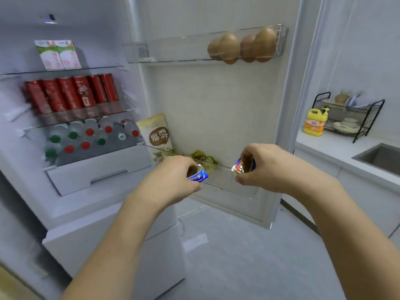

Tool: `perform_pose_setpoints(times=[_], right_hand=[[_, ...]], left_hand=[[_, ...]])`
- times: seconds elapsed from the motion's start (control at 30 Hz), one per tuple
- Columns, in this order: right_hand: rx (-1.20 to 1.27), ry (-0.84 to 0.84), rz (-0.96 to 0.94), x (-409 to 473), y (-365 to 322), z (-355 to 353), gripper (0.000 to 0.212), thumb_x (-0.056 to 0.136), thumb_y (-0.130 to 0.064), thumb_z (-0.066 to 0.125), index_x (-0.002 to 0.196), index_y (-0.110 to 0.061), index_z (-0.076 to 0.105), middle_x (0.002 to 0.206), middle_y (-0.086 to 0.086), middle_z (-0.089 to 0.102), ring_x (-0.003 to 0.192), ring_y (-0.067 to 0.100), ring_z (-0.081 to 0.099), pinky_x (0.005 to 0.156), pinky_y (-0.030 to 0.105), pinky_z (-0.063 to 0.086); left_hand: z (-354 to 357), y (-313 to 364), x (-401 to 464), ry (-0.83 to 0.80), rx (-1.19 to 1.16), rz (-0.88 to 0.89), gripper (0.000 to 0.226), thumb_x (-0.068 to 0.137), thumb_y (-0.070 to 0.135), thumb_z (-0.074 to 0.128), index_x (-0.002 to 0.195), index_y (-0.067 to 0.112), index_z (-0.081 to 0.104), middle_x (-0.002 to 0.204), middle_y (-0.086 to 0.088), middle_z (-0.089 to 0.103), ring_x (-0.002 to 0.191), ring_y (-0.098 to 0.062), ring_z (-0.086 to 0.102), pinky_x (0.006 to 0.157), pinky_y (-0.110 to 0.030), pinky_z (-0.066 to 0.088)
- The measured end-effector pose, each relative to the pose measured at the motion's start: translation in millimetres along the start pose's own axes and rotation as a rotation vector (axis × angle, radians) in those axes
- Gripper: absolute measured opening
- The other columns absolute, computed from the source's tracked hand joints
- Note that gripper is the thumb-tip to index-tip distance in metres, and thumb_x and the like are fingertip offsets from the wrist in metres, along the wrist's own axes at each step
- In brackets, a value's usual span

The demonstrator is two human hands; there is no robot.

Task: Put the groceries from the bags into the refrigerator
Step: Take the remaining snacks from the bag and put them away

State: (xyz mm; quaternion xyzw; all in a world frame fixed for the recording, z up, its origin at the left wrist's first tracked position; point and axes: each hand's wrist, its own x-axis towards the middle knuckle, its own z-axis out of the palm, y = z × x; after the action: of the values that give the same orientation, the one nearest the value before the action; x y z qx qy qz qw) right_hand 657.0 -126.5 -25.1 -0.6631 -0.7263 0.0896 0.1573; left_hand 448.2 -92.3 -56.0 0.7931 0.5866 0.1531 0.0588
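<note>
Step in hand: loading lower door bin [236,187] of refrigerator [91,182]; our left hand [173,176] has fingers clamped on blue-and-gold packet [198,175], right hand [263,167] fingers pinch second like packet [242,166], both over bin rim; next we judge: lower both in beside gold wrappers [202,158], then let go; counts: two packets, four eggs [242,47], six red cans [71,94], two cartons [58,54], one snack pouch [155,133].
</note>
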Motion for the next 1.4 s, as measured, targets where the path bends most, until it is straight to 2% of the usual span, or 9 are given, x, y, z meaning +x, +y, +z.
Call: perform_pose_setpoints(times=[0.2, 0.4, 0.53, 0.63, 0.87, 1.03, 1.23, 1.33, 1.4], right_hand=[[-0.118, -0.004, -0.019, 59.3, -6.5, -9.3, 0.03, 0.081, -0.036, 0.066, 0.1, -0.014, 0.059, 0.091, 0.0, 0.058, 0.082, 0.021, 0.06, 0.069, 0.033, 0.052], [-0.237, -0.202, 0.045, 109.9, 2.0, 18.9, 0.021, 0.078, -0.029, 0.067, 0.087, -0.012, 0.057, 0.08, 0.004, 0.059, 0.07, 0.022, 0.055, 0.052, 0.026, 0.039], [-0.267, -0.298, 0.114, 129.2, 11.9, 33.2, 0.023, 0.08, -0.026, 0.066, 0.093, -0.008, 0.061, 0.09, 0.008, 0.062, 0.065, 0.022, 0.054, 0.038, 0.02, 0.036], [-0.3, -0.32, 0.154, 142.1, 20.5, 47.0, 0.02, 0.078, -0.025, 0.067, 0.088, -0.01, 0.059, 0.081, 0.005, 0.057, 0.071, 0.025, 0.055, 0.051, 0.024, 0.036], [-0.403, -0.371, 0.172, 155.4, 25.8, 69.8, 0.014, 0.085, -0.022, 0.061, 0.086, -0.01, 0.053, 0.069, 0.002, 0.044, 0.072, 0.024, 0.051, 0.052, 0.024, 0.035], [-0.443, -0.388, 0.188, 154.4, 30.0, 78.4, 0.03, 0.087, -0.019, 0.06, 0.066, -0.012, 0.04, 0.064, 0.002, 0.041, 0.055, 0.016, 0.041, 0.045, 0.023, 0.029], [-0.41, -0.43, 0.241, 157.4, 33.3, 83.8, 0.009, 0.086, -0.018, 0.064, 0.089, -0.013, 0.056, 0.067, 0.001, 0.044, 0.075, 0.023, 0.052, 0.064, 0.026, 0.04], [-0.389, -0.455, 0.272, 158.1, 32.3, 82.9, 0.018, 0.082, -0.02, 0.071, 0.096, -0.01, 0.064, 0.071, 0.002, 0.051, 0.077, 0.023, 0.055, 0.066, 0.027, 0.042], [-0.363, -0.473, 0.292, 158.2, 32.2, 82.0, 0.028, 0.081, -0.023, 0.075, 0.104, -0.009, 0.067, 0.082, 0.005, 0.058, 0.082, 0.025, 0.058, 0.067, 0.027, 0.042]], left_hand=[[-30.3, -0.8, 68.3, 0.019, -0.128, 0.077, 0.031, 0.076, 0.036, 0.079, 0.102, 0.021, 0.072, 0.094, 0.002, 0.072, 0.086, -0.017, 0.065, 0.079, -0.035, 0.055], [-14.2, -7.2, 133.9, -0.152, -0.147, 0.159, 0.034, 0.076, 0.033, 0.08, 0.107, 0.022, 0.07, 0.102, 0.006, 0.071, 0.046, 0.008, 0.055, 0.044, -0.011, 0.041], [2.8, -22.4, 167.9, -0.277, -0.125, 0.213, 0.04, 0.076, 0.037, 0.08, 0.113, 0.027, 0.068, 0.109, 0.012, 0.067, 0.07, 0.005, 0.061, 0.065, -0.019, 0.048], [17.3, -27.3, 188.5, -0.349, -0.099, 0.301, 0.041, 0.073, 0.041, 0.08, 0.112, 0.03, 0.069, 0.107, 0.015, 0.067, 0.093, -0.005, 0.063, 0.087, -0.031, 0.053], [41.5, -23.6, 206.3, -0.656, -0.175, 0.399, 0.032, 0.078, 0.027, 0.081, 0.107, 0.02, 0.071, 0.095, 0.003, 0.075, 0.066, -0.012, 0.071, 0.065, -0.025, 0.058], [56.5, -23.0, 217.1, -0.782, -0.041, 0.472, 0.028, 0.072, 0.037, 0.081, 0.096, 0.028, 0.072, 0.087, 0.004, 0.074, 0.08, -0.019, 0.072, 0.075, -0.034, 0.058], [60.8, -9.0, 214.9, -0.918, 0.008, 0.486, 0.027, 0.073, 0.032, 0.083, 0.096, 0.025, 0.07, 0.081, -0.006, 0.076, 0.064, -0.024, 0.071, 0.071, -0.045, 0.062], [61.6, -2.5, 213.4, -0.934, 0.044, 0.47, 0.025, 0.074, 0.031, 0.083, 0.093, 0.024, 0.069, 0.073, -0.008, 0.075, 0.055, -0.021, 0.065, 0.059, -0.034, 0.056], [62.4, 0.9, 212.9, -0.928, 0.083, 0.472, 0.027, 0.073, 0.034, 0.084, 0.093, 0.025, 0.068, 0.072, -0.005, 0.075, 0.058, -0.02, 0.066, 0.064, -0.036, 0.058]])
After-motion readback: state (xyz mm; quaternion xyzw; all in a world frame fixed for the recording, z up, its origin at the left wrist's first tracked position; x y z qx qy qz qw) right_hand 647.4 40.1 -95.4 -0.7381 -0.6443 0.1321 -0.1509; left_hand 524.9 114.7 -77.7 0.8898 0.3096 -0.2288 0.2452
